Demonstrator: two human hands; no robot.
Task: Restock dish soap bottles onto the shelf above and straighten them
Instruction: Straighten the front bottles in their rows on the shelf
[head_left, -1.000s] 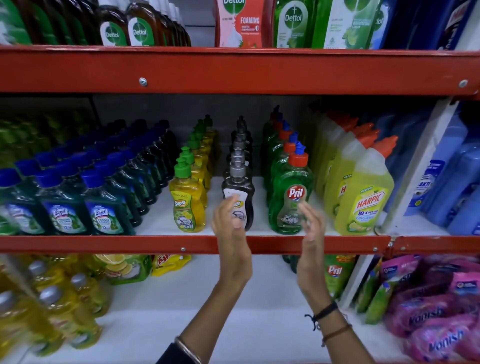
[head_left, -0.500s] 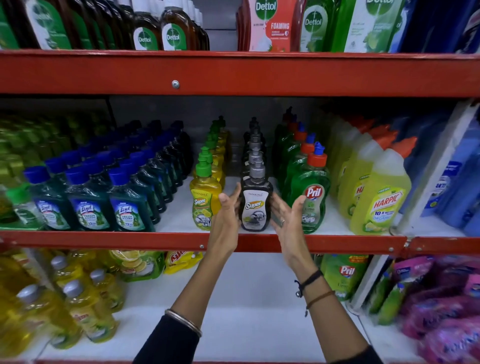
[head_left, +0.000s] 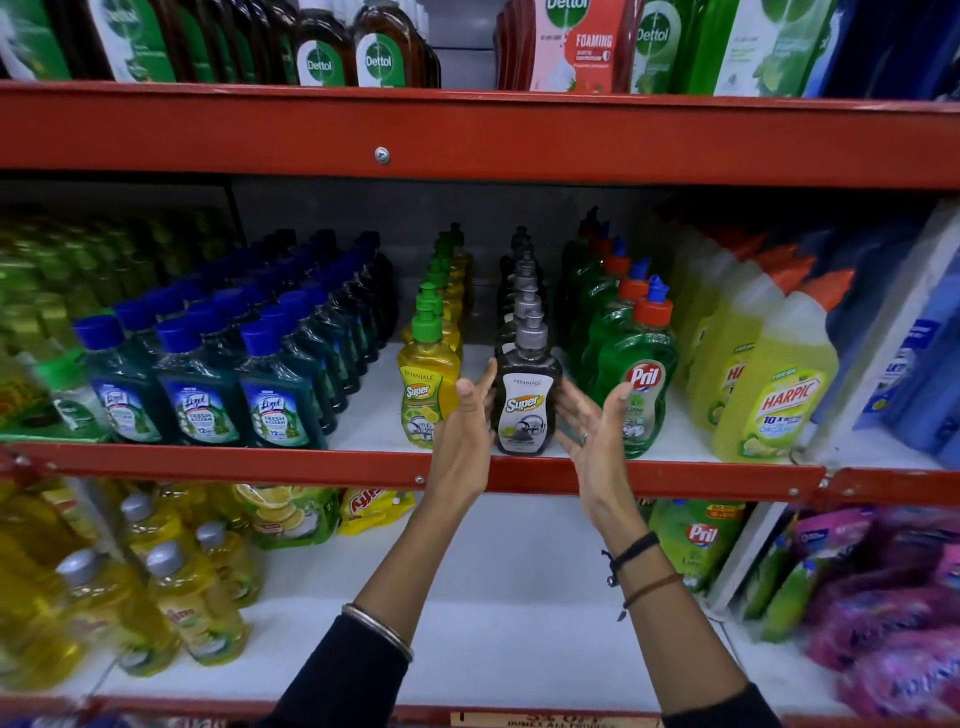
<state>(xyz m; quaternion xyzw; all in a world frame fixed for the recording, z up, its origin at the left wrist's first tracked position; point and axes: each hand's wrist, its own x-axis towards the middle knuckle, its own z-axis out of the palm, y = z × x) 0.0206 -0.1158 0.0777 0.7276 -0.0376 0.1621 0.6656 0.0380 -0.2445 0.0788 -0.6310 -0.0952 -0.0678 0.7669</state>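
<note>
A black Super dish soap bottle (head_left: 525, 405) with a grey pump stands upright at the front of the middle shelf (head_left: 208, 460), heading a row of like bottles. My left hand (head_left: 467, 431) is flat against its left side, fingers straight. My right hand (head_left: 592, 426) is open on its right side, palm toward the bottle, fingers close to it or just touching. A yellow Super bottle (head_left: 423, 395) with a green pump stands left of my left hand. A green Pril bottle (head_left: 641, 384) stands right of my right hand.
Blue-capped Lizol bottles (head_left: 197, 395) fill the shelf's left; yellow Harpic bottles (head_left: 774, 395) stand at the right. Dettol bottles (head_left: 379, 52) sit on the top shelf. Below are yellow bottles (head_left: 192, 608), a Pril pouch (head_left: 696, 540) and pink Vanish packs (head_left: 893, 597).
Both hands rose from in front of the shelf edge and spread to either side of the black bottle. The view shifted left, so the shelf contents appear further right.
</note>
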